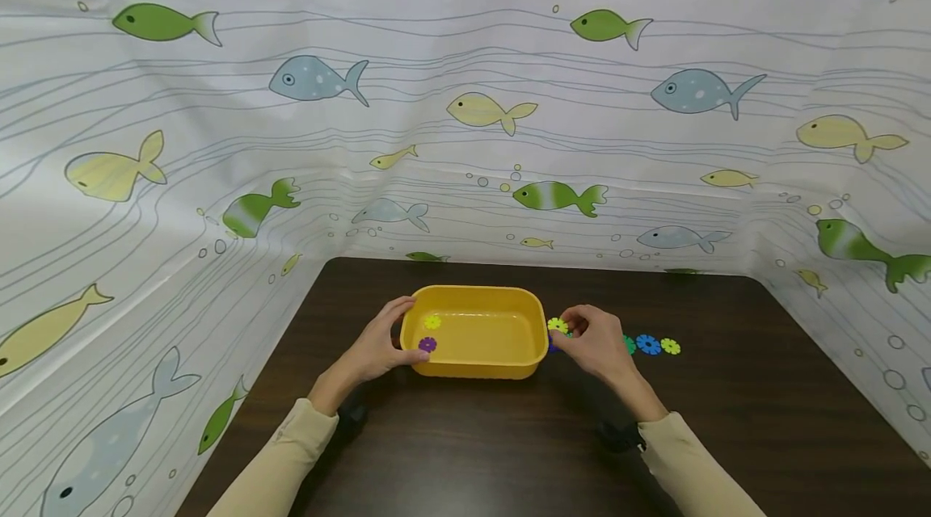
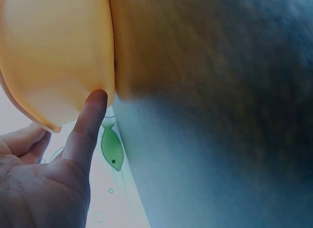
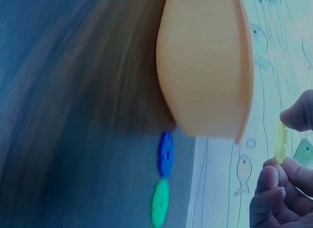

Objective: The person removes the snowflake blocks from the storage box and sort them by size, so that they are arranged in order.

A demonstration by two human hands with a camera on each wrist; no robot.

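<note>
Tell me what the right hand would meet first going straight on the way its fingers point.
Most likely the nearest rim of the yellow tray, though the right wrist view suggests the right hand holds its yellow flower-shaped disc higher, so it might pass over.

Yellow tub point(image 1: 480, 370); dark brown bench point(image 1: 480, 436), apparently wood-grained; white far sheet point(image 1: 436, 24) with green, blue and yellow fish point(image 1: 313, 79); purple disc point(image 1: 427, 345) left, blue disc point(image 1: 643, 345) right.

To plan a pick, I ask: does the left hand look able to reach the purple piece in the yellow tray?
Probably yes: the purple piece lies close to the left hand, with nothing over it. That hand holds the yellow tray, though, and may need to let go.
</note>
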